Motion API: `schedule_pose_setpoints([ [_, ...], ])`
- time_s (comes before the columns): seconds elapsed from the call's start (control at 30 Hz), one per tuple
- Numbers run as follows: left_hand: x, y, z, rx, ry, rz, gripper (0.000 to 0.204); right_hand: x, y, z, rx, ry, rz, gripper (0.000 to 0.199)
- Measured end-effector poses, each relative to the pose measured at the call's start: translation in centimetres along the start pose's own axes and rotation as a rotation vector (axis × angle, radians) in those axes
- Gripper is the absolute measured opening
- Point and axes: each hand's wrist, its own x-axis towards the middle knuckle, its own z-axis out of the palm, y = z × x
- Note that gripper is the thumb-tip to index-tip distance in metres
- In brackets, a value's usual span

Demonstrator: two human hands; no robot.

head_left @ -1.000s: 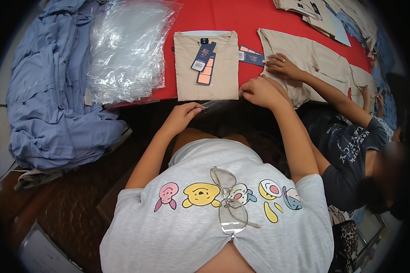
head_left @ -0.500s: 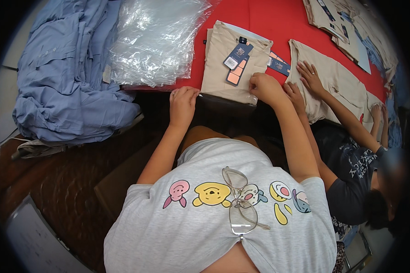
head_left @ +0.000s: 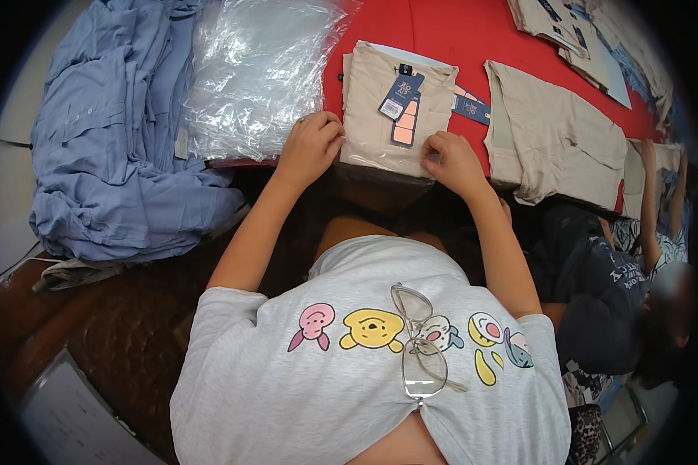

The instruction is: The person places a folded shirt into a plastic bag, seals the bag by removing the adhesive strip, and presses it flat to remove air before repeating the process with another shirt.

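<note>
A folded beige garment (head_left: 364,101) lies on the red table in front of me, with dark blue hang tags (head_left: 402,94) on top. Around its near end is a clear plastic bag (head_left: 384,163), partly hanging past the table edge. At the left edge of the bag, my left hand (head_left: 312,147) is closed with fingertips pinched beside the garment. My right hand (head_left: 454,164) pinches the bag's right edge near the lower corner. The exact grip under the fingertips is partly hidden.
Clear plastic bags (head_left: 252,85) are piled left of the garment. Beyond them hangs a heap of blue garments (head_left: 93,155). To the right lies another beige garment (head_left: 554,136), with co-workers (head_left: 605,271) beside it. More beige garments (head_left: 551,31) are stacked at the far right.
My left hand has moved up along the garment's left side. My right hand has shifted slightly down. The nearby co-worker's hands have left the neighbouring beige garment.
</note>
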Motion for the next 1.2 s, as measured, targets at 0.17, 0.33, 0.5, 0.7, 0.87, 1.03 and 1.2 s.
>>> schedule_pose_setpoints([
  [0.17,-1.3,0.0,-0.7,-0.002,-0.075,0.106,0.013,3.6,-3.8,0.5,0.15,0.099,-0.075,0.012],
  [0.33,-2.3,0.2,-0.4,-0.008,-0.035,0.08,0.013,9.3,-5.2,4.7,0.17,-0.299,-0.284,0.021],
  [0.5,-3.5,-0.5,0.4,-0.086,-0.006,0.079,0.014,11.1,-5.2,6.9,0.007,-0.419,-0.462,0.025],
  [0.7,-5.7,-0.7,0.7,-0.099,0.024,0.042,0.015,9.9,-5.5,8.2,-0.056,-0.4,-0.452,0.018],
  [0.87,-5.7,-0.5,1.0,-0.1,0.012,-0.018,0.012,9.9,-4.6,9.6,-0.017,-0.299,-0.581,0.009],
  [1.03,-5.3,0.0,0.8,-0.145,-0.046,-0.053,0.014,8.7,-6.4,7.0,0.021,0.014,-0.481,0.007],
  [1.2,-5.1,0.1,0.9,-0.22,-0.085,-0.077,0.015,3.6,0.5,-1.7,0.85,0.814,0.197,0.041],
])
